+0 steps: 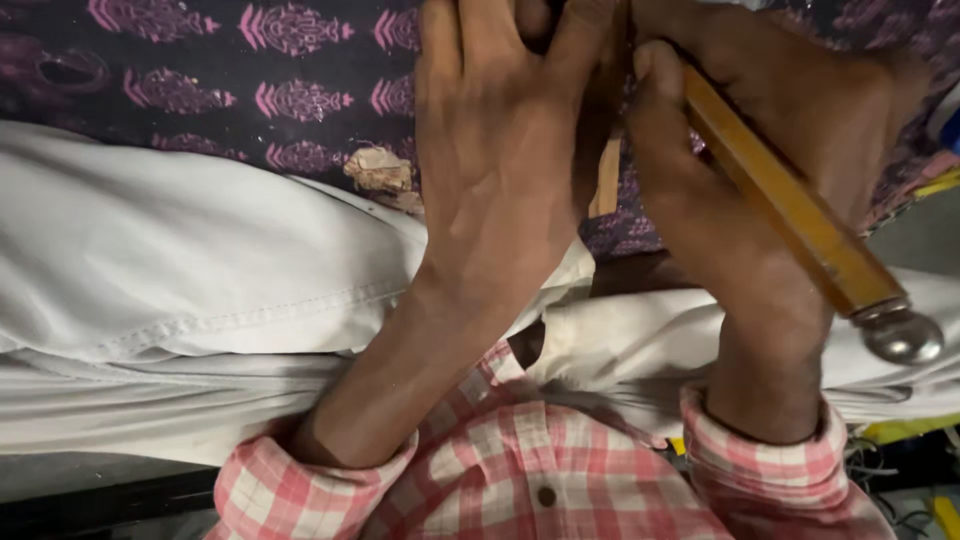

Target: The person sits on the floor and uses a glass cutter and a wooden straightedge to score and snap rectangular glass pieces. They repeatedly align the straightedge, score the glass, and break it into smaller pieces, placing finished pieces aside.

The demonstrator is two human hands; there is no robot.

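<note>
Left hand (500,150): flat on dark purple cloth (250,80) with pink motifs.
Right hand (760,150): gripping wooden-handled tool (790,215), metal cap toward the viewer.
Below: white fabric (180,260).

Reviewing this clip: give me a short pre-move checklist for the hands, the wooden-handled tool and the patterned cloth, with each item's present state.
1. Right hand wrapped round the orange-brown wooden-handled tool with a rounded metal end cap: ok.
2. Left hand pressed flat on the dark purple cloth with pink printed motifs: ok.
3. Working tip of the tool visible: cannot tell, it is hidden behind the hands.
4. Left fingers apart from the tip: cannot tell, they run out of view.
5. Cloth lying smooth left of the hands: ok.
6. Small pale crumpled scrap at the cloth's edge, apart from both hands: ok.
</note>
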